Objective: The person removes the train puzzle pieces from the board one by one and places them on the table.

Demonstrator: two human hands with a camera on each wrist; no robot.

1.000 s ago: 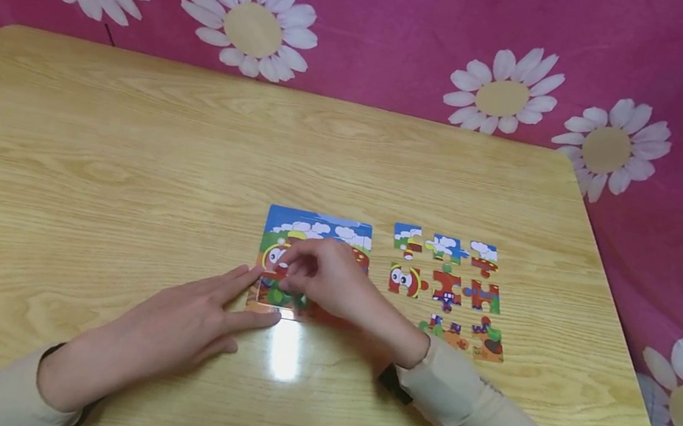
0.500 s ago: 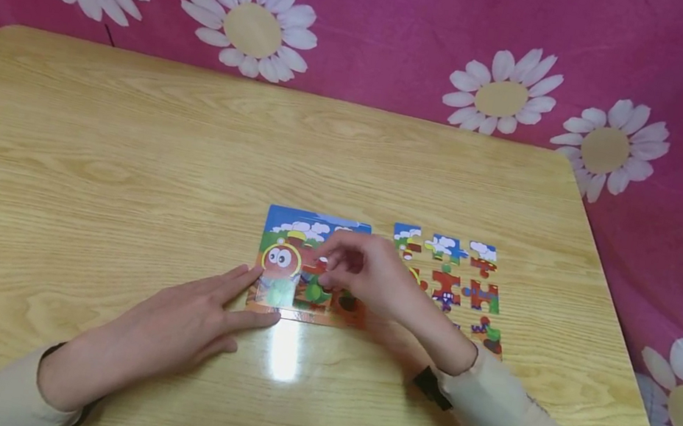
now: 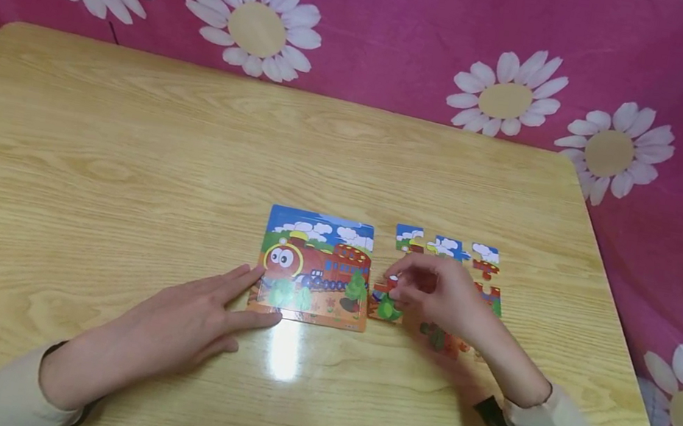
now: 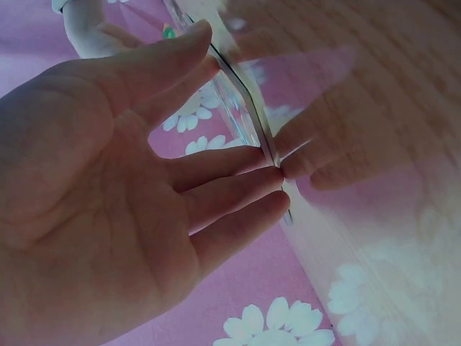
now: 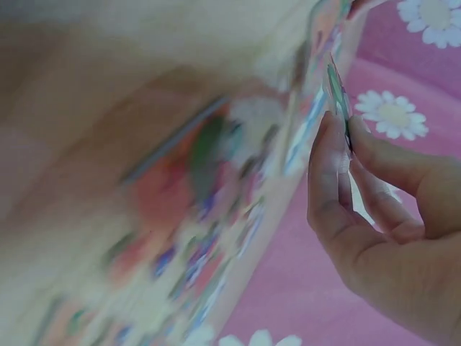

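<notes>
A train-picture puzzle board (image 3: 331,321) lies on the table. My left hand (image 3: 172,324) rests at its lower left corner, with extended fingertips touching the edge; the left wrist view shows these straight fingers (image 4: 238,184) against the thin edge. Just right of the board, my right hand (image 3: 452,297) pinches a jigsaw piece (image 3: 389,310) printed in red, green and orange. In the right wrist view that piece (image 5: 337,97) is seen nearly edge-on between thumb and fingers. Several loose pieces (image 3: 448,248) lie in rows beneath and beyond the right hand, which partly hides them.
The wooden table (image 3: 155,161) extends around the board, and light glares on it just in front. A pink cloth with white daisies (image 3: 397,28) hangs behind the far edge and along the right side. A dark strap end (image 3: 495,418) dangles below the right sleeve.
My right hand has moved right with the pinched jigsaw piece, from above the board to beside the loose pieces, uncovering the train picture. The left hand stays in place.
</notes>
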